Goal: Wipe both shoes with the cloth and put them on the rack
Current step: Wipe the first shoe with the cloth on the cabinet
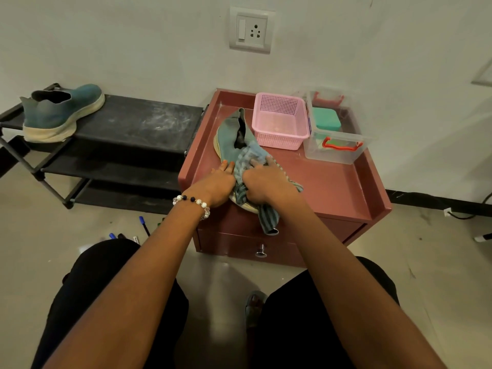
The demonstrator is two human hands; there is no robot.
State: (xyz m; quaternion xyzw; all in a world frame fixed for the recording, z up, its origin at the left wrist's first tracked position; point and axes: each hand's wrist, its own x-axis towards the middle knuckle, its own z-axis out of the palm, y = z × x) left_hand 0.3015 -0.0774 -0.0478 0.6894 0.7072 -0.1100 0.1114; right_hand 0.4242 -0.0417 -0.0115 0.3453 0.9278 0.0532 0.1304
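Observation:
One teal shoe (231,139) with a cream sole lies on the maroon cabinet top (332,182), heel toward the wall. My left hand (215,186), with a bead bracelet at the wrist, rests flat on the shoe's left side, fingers straight. My right hand (263,183) presses a striped blue-grey cloth (246,162) against the toe end, fingers curled into it; a tail of cloth hangs over the cabinet's front edge. The other teal shoe (62,113) stands upright on the left end of the black rack's top shelf (138,123).
A pink mesh basket (279,121) and a clear plastic box (335,129) with a green item inside stand at the cabinet's back right. Pens (143,225) lie on the floor by my left knee. A cable (468,214) runs along the right wall base.

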